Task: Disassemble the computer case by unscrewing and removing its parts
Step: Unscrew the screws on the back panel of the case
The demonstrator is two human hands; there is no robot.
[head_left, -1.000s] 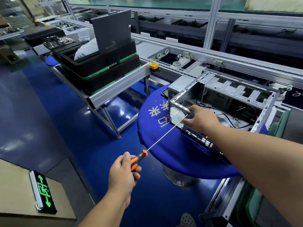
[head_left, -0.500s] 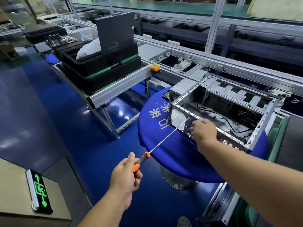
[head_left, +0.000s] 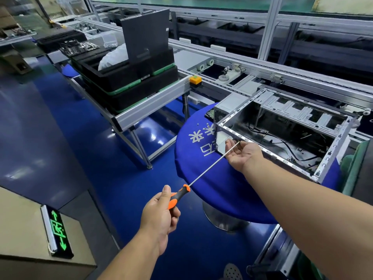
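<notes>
The computer case hides the screwdriver tip beside my open, palm-up right hand; my left hand grips its handle.

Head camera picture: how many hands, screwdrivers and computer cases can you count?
Hands: 2, the left hand and the right hand
Screwdriver: 1
Computer case: 1
Total: 4
</notes>
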